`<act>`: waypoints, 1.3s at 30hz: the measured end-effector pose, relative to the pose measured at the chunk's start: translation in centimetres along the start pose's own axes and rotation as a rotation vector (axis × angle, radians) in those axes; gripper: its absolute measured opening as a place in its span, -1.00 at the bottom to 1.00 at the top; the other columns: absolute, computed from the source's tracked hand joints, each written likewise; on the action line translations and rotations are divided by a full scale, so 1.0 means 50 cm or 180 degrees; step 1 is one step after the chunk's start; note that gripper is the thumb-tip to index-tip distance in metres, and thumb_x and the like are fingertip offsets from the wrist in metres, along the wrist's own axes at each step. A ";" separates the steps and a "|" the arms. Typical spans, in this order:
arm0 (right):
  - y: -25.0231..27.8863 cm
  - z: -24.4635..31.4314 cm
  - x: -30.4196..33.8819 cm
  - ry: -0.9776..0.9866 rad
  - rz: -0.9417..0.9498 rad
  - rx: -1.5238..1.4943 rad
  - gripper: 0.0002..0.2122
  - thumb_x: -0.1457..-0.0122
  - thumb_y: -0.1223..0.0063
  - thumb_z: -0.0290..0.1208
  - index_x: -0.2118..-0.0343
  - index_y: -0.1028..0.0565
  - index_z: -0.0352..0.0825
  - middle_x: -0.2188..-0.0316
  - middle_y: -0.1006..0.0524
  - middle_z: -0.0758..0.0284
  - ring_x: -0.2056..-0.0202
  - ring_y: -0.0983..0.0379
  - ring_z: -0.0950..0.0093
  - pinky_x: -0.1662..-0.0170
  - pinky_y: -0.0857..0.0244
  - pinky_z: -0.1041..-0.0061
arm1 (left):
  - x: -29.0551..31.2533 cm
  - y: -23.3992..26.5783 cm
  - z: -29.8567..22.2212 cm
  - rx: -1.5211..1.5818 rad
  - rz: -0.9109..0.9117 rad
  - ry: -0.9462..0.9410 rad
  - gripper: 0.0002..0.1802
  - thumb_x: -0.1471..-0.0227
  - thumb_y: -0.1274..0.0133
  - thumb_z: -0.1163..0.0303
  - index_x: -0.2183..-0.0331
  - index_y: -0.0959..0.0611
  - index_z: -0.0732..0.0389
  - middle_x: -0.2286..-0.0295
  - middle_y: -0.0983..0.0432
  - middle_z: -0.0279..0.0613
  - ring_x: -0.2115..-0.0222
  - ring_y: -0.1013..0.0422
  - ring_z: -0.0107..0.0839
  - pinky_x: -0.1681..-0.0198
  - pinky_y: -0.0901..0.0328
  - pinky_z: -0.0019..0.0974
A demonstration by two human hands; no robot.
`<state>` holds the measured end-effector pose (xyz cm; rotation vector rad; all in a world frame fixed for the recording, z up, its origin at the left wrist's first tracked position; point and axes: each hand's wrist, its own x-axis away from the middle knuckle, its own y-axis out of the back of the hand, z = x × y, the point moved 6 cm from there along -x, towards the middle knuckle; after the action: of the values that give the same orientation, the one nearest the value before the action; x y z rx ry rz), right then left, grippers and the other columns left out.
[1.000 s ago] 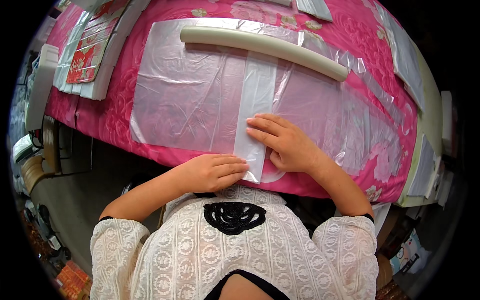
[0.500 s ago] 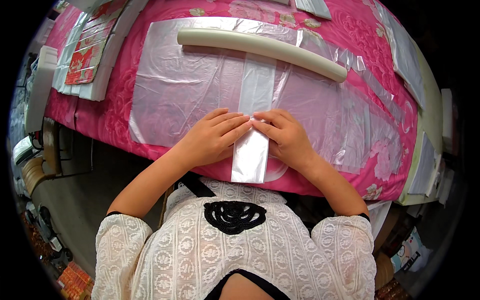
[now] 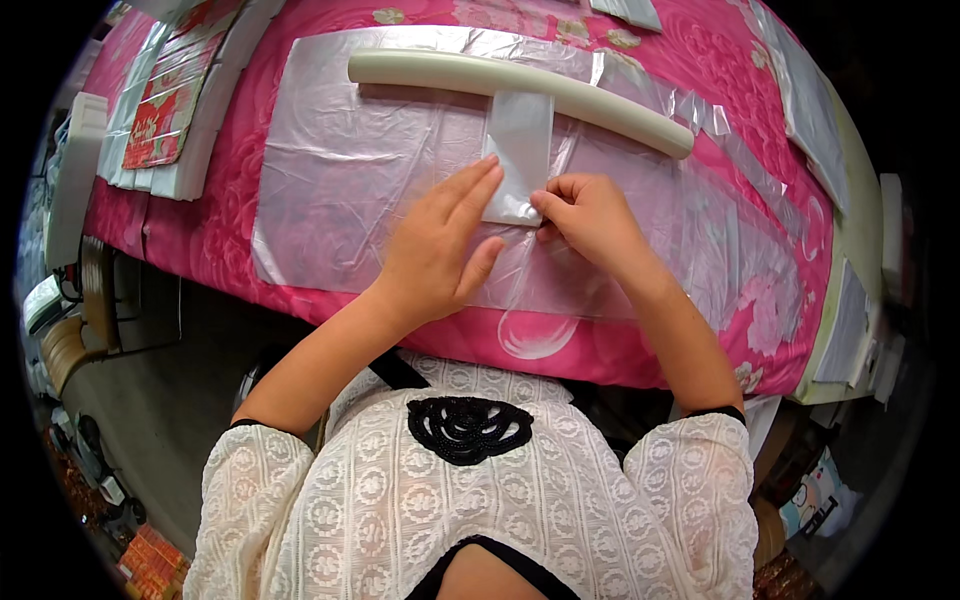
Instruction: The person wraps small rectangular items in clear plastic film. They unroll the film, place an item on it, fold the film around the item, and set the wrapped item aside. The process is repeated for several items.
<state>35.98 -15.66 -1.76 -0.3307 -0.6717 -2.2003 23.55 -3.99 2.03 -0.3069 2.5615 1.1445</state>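
A narrow folded piece of plastic film point(image 3: 519, 150), whitish and shiny, lies in front of me on a wide clear plastic sheet point(image 3: 345, 185). Its far end reaches the cream-coloured tube point(image 3: 590, 105) that lies across the sheet. With thumb and forefinger, my right hand point(image 3: 595, 222) pinches the near right corner of the folded film. My left hand point(image 3: 435, 243) is open, its fingers stretched out and slightly blurred, the tips at the film's left edge. Whether those fingertips touch the film I cannot tell.
Under everything spreads a pink flowered cloth point(image 3: 220, 225). White stacks with a red patterned packet point(image 3: 160, 125) stand at the far left. More plastic sheets point(image 3: 800, 110) lie along the right side. A chair point(image 3: 75, 345) stands below the table's left edge.
The near end of the folded film has gone away from me, toward the tube. My left hand has opened out and left the pinch; my right hand has moved slightly away from me.
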 end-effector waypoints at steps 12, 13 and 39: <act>-0.012 0.094 0.071 0.2646 -0.1613 0.2335 -0.58 0.17 -0.24 -0.37 0.16 -0.47 -0.33 0.15 -0.46 0.18 0.04 -0.34 0.30 0.02 -0.24 0.33 | 0.032 -0.086 -0.012 -0.1265 0.1001 0.0304 -0.18 0.02 0.11 0.05 -0.14 -0.14 0.40 -0.18 0.06 0.09 -0.23 0.15 -0.13 -0.25 0.31 -0.09; -0.013 0.088 0.065 0.2841 -0.1389 0.2528 -0.55 0.17 -0.23 -0.36 0.13 -0.46 -0.32 0.09 -0.42 0.19 -0.01 -0.30 0.29 -0.04 -0.19 0.31 | 0.029 -0.082 -0.014 -0.1210 0.0912 0.0214 -0.24 0.02 0.08 0.11 -0.11 -0.19 0.39 -0.15 -0.01 0.09 -0.20 0.08 -0.11 -0.23 0.22 -0.09; -0.064 0.039 0.162 0.3437 -0.0116 0.1728 -0.80 0.15 -0.09 -0.49 0.37 -0.54 -0.27 0.37 -0.54 0.37 0.32 -0.46 0.42 0.27 -0.32 0.44 | 0.092 -0.010 -0.038 -0.0371 0.0809 -0.0993 -0.43 0.29 -0.20 0.31 0.13 -0.51 0.24 0.12 -0.45 -0.17 0.08 -0.38 -0.31 -0.04 -0.22 -0.17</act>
<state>28.34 -17.84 2.26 1.0723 -0.5864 -1.7569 19.07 -6.06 1.17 0.1666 2.3080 1.3156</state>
